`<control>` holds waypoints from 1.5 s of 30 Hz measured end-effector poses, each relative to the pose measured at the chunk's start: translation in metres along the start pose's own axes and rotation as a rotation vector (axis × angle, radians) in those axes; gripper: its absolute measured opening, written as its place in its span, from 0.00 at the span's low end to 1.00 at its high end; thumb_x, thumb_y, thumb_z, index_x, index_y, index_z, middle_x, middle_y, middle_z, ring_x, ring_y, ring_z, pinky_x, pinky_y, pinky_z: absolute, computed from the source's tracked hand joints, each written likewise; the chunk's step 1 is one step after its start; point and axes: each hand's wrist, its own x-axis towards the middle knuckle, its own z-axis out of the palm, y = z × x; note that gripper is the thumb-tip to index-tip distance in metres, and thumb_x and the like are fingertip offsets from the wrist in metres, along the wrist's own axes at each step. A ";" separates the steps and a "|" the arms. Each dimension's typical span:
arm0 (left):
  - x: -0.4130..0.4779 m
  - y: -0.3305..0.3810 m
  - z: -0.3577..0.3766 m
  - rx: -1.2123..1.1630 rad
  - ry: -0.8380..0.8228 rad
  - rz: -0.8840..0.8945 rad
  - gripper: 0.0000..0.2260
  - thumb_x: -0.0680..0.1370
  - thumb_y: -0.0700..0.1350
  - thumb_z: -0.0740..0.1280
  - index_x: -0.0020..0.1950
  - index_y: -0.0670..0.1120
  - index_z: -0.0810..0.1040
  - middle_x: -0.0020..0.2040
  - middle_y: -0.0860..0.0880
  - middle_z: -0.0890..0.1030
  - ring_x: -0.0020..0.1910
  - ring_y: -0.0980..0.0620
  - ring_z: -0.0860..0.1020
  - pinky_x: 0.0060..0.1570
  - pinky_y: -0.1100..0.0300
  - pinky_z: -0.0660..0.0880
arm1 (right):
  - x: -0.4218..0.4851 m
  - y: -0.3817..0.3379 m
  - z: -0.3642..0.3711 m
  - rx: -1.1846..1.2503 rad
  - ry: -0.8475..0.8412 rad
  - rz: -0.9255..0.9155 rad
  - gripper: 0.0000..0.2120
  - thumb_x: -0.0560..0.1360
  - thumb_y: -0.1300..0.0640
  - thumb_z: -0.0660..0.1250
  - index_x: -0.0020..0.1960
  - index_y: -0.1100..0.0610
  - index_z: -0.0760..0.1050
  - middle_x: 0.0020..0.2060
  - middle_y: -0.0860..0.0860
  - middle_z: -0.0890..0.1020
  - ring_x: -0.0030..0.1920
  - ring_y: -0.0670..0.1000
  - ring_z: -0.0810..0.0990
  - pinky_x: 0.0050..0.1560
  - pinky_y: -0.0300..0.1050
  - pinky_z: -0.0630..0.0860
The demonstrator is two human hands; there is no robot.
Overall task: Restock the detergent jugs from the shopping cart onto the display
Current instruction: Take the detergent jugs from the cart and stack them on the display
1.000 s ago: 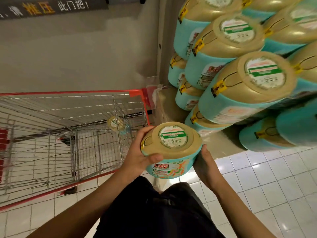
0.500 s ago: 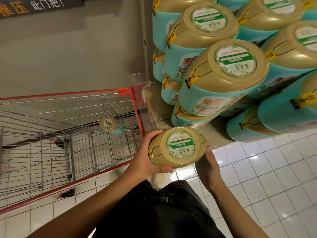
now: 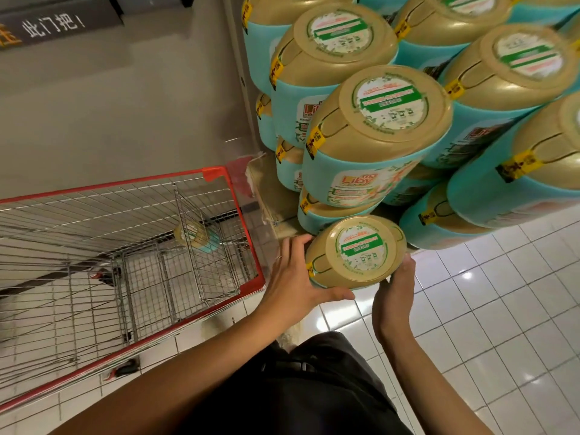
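So you've got the detergent jug (image 3: 356, 251) sandwiched between both hands, gold top facing up at you, right at the low front corner of the display (image 3: 376, 136). Your left hand (image 3: 295, 277) is flat on its left side with the fingers spread and pretty much straight and the thumb lying along the near edge. Your right hand (image 3: 394, 296) is pressed against the other side, also mostly straight. Neither is really wrapped round it, it's more a palm squeeze. That makes sense to me, since a fat round jug is easier to steer into a gap upright that way. I can't tell whether its bottom is already sitting on the beige base (image 3: 273, 196) or hanging just above it. What's in the way: the stacked jugs above lean out over your spot, and the lowest ones sit just behind and beside the one you're holding, so I'd guess there's not much room to slide it in without bumping a neighbour. The shopping cart (image 3: 103, 186) is parked just to your left, with its red corner near the base. One more jug (image 3: 194, 237) is sitting in it, so you're probably close to done. White tile floor (image 3: 502, 309) is underneath, and there's a dark sign (image 3: 53, 26) up on the grey wall.
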 end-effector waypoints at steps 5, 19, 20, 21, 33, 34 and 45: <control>0.005 0.018 0.016 0.121 0.023 -0.033 0.51 0.55 0.78 0.75 0.70 0.55 0.62 0.62 0.58 0.63 0.67 0.51 0.71 0.62 0.45 0.77 | 0.002 0.003 0.001 0.022 0.117 0.043 0.10 0.82 0.46 0.56 0.54 0.51 0.71 0.48 0.43 0.76 0.52 0.42 0.76 0.68 0.53 0.74; 0.012 0.037 0.034 0.112 0.087 0.002 0.50 0.59 0.75 0.75 0.74 0.53 0.66 0.68 0.55 0.68 0.70 0.55 0.65 0.65 0.48 0.76 | 0.015 -0.009 -0.007 -0.070 0.207 0.094 0.08 0.87 0.50 0.55 0.54 0.48 0.72 0.48 0.37 0.77 0.50 0.33 0.77 0.62 0.43 0.75; 0.012 0.036 0.033 0.108 0.091 0.008 0.51 0.59 0.75 0.75 0.74 0.53 0.66 0.69 0.55 0.68 0.70 0.55 0.65 0.65 0.49 0.76 | 0.014 -0.008 -0.007 -0.078 0.207 0.100 0.09 0.87 0.49 0.55 0.55 0.50 0.71 0.46 0.34 0.77 0.50 0.32 0.77 0.61 0.42 0.74; 0.011 0.036 0.034 0.101 0.093 0.011 0.51 0.59 0.75 0.75 0.75 0.53 0.65 0.70 0.56 0.67 0.70 0.56 0.64 0.65 0.50 0.75 | 0.013 -0.007 -0.008 -0.088 0.209 0.106 0.10 0.87 0.49 0.54 0.57 0.53 0.71 0.44 0.32 0.77 0.50 0.31 0.77 0.60 0.42 0.75; -0.005 -0.037 0.002 -0.016 -0.047 -0.014 0.35 0.74 0.58 0.77 0.74 0.65 0.61 0.62 0.65 0.69 0.58 0.65 0.75 0.49 0.72 0.73 | -0.050 0.009 0.032 0.179 0.136 0.492 0.09 0.82 0.68 0.55 0.59 0.60 0.70 0.46 0.60 0.75 0.47 0.57 0.76 0.52 0.49 0.78; -0.010 -0.046 -0.005 -0.035 -0.030 -0.024 0.30 0.75 0.59 0.75 0.72 0.65 0.64 0.60 0.67 0.70 0.58 0.66 0.75 0.48 0.75 0.72 | -0.059 0.009 0.040 0.190 0.092 0.548 0.10 0.81 0.69 0.57 0.60 0.61 0.72 0.46 0.61 0.77 0.47 0.57 0.78 0.52 0.48 0.79; -0.067 -0.145 -0.110 -0.306 0.353 -0.274 0.08 0.83 0.49 0.70 0.60 0.61 0.77 0.56 0.63 0.81 0.54 0.63 0.81 0.47 0.73 0.76 | -0.087 0.007 0.164 -0.029 -0.418 0.627 0.11 0.82 0.67 0.61 0.63 0.64 0.75 0.46 0.61 0.81 0.43 0.55 0.81 0.48 0.45 0.81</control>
